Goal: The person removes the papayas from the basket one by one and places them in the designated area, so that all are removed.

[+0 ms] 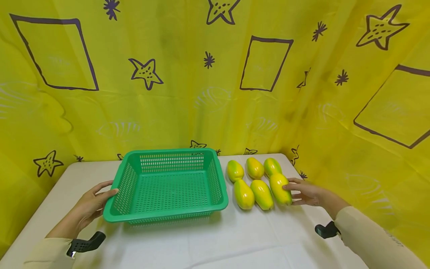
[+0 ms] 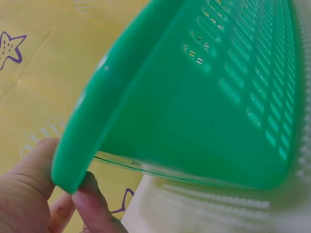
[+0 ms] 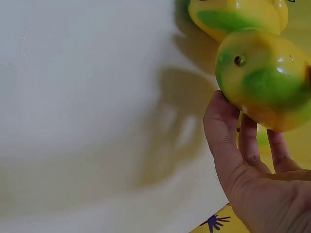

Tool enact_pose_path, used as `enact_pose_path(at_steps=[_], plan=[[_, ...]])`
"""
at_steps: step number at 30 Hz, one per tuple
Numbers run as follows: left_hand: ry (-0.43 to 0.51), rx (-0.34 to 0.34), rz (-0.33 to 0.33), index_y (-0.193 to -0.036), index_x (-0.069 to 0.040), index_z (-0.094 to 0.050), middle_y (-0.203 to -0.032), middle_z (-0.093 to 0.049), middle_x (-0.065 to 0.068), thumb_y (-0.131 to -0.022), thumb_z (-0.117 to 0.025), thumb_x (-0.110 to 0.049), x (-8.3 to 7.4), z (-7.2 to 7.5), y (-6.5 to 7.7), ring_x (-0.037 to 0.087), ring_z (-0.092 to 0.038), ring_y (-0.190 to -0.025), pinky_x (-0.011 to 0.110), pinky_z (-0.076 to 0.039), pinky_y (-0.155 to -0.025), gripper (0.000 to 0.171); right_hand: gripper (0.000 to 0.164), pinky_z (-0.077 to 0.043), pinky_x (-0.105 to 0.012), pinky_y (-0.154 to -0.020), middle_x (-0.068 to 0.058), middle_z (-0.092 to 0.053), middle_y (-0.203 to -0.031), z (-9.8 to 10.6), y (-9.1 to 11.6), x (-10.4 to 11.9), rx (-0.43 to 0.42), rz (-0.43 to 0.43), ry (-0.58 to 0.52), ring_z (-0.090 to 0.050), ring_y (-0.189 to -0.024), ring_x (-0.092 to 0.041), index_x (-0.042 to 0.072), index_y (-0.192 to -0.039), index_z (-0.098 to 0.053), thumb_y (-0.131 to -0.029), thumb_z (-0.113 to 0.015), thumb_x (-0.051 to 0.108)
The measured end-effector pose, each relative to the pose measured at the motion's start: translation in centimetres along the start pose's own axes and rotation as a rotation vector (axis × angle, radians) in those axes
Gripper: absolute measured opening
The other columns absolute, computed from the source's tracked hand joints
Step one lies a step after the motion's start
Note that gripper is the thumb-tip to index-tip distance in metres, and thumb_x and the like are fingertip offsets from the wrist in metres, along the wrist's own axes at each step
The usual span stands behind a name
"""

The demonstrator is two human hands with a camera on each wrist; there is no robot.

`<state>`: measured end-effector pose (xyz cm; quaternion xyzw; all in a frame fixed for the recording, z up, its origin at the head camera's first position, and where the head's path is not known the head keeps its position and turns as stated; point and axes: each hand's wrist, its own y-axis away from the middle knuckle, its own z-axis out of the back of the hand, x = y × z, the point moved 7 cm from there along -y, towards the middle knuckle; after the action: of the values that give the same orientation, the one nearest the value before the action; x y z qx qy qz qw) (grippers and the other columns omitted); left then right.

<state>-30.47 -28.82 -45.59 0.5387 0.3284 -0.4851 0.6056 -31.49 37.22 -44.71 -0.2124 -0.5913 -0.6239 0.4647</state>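
My left hand (image 1: 90,204) grips the left rim of a green plastic basket (image 1: 166,218), thumb on top. In the left wrist view the rim (image 2: 92,111) passes between the thumb and fingers of that hand (image 2: 29,194). The basket has slotted walls and nothing in it. My right hand (image 1: 307,192) touches the right side of a glossy yellow-green mango-like fruit (image 1: 280,188). In the right wrist view the fingertips of the hand (image 3: 262,179) rest against the fruit (image 3: 265,80), fairly straight and spread. Part of the fruit is cut off there.
Several similar fruits, one of them in front (image 1: 244,194), lie in two rows right of the basket. A white cloth (image 1: 235,239) covers the table. Yellow patterned curtain (image 1: 174,112) hangs behind and at the sides.
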Motion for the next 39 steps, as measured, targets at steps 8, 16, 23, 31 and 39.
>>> enact_pose_path(at_steps=[8,16,23,31,39], plan=[[0.008,-0.004,0.000,-0.156,-0.006,-0.015,-0.096,-0.067,-0.006,-0.097,-0.061,-0.040,0.1,0.0,-0.1,0.013,-0.070,-0.085,0.035,-0.059,-0.075,0.083,0.082,-0.049,-0.051,-0.099,-0.032,-0.010,-0.154,0.6,-0.5,-1.2,-0.034,-0.028,-0.021,-0.024,-0.137,-0.055,0.000,-0.154,-0.004,-0.099,-0.058,0.029],[0.024,0.002,-0.010,-0.156,-0.005,-0.016,-0.094,-0.068,-0.008,-0.097,-0.061,-0.038,0.0,-0.3,0.0,0.012,-0.070,-0.083,0.035,-0.059,-0.074,0.081,0.084,-0.049,-0.050,-0.098,-0.033,-0.004,-0.155,1.1,-1.0,-2.0,-0.069,-0.005,-0.028,-0.018,-0.139,-0.056,0.004,-0.154,-0.003,-0.098,-0.059,0.030],[0.013,-0.010,0.002,-0.156,-0.005,-0.018,-0.093,-0.068,-0.007,-0.097,-0.062,-0.039,0.0,-0.1,0.0,0.012,-0.070,-0.083,0.034,-0.059,-0.074,0.081,0.080,-0.049,-0.054,-0.097,-0.034,-0.013,-0.152,0.9,-1.3,-1.9,-0.063,0.049,0.050,-0.018,-0.138,-0.059,0.003,-0.153,-0.009,-0.096,-0.060,0.028],[0.003,-0.017,0.000,-0.155,-0.006,-0.018,-0.094,-0.068,-0.007,-0.096,-0.062,-0.040,0.0,0.0,0.0,0.012,-0.070,-0.084,0.034,-0.059,-0.074,0.081,0.083,-0.049,-0.055,-0.097,-0.035,-0.013,-0.152,0.8,-1.7,-2.3,-0.080,0.030,0.087,-0.018,-0.138,-0.059,0.001,-0.153,-0.011,-0.095,-0.062,0.031],[-0.010,-0.023,-0.001,-0.155,-0.004,-0.018,-0.094,-0.067,-0.008,-0.096,-0.062,-0.040,0.0,0.1,0.0,0.012,-0.070,-0.083,0.034,-0.059,-0.074,0.082,0.083,-0.049,-0.055,-0.097,-0.036,-0.015,-0.151,0.6,-1.7,-2.5,-0.080,0.030,0.096,-0.021,-0.137,-0.058,0.001,-0.153,-0.010,-0.096,-0.061,0.034]])
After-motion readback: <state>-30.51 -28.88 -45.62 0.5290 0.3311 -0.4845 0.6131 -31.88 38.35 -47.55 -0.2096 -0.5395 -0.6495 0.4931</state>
